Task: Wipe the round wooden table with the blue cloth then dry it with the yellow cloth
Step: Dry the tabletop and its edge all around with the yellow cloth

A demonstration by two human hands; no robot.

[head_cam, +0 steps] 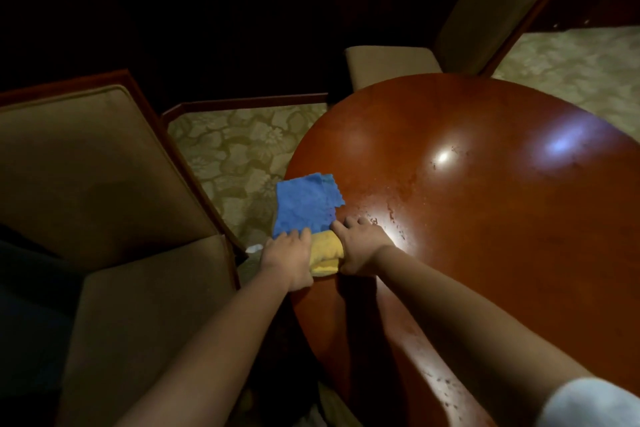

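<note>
The round wooden table (485,218) fills the right half of the view, glossy, with specks and smears across its top. A blue cloth (304,204) lies spread at the table's left edge. Just below it sits a folded yellow cloth (325,253), between my two hands. My left hand (289,256) lies on the yellow cloth's left end, fingertips reaching onto the blue cloth's lower edge. My right hand (360,246) grips the yellow cloth's right end, its fingers lying on the table next to the blue cloth.
A padded chair (104,184) stands close at the left of the table. A second padded chair (450,45) is tucked in at the far side. Patterned carpet (235,156) shows between them. Something small and white (254,248) lies by the left chair's seat.
</note>
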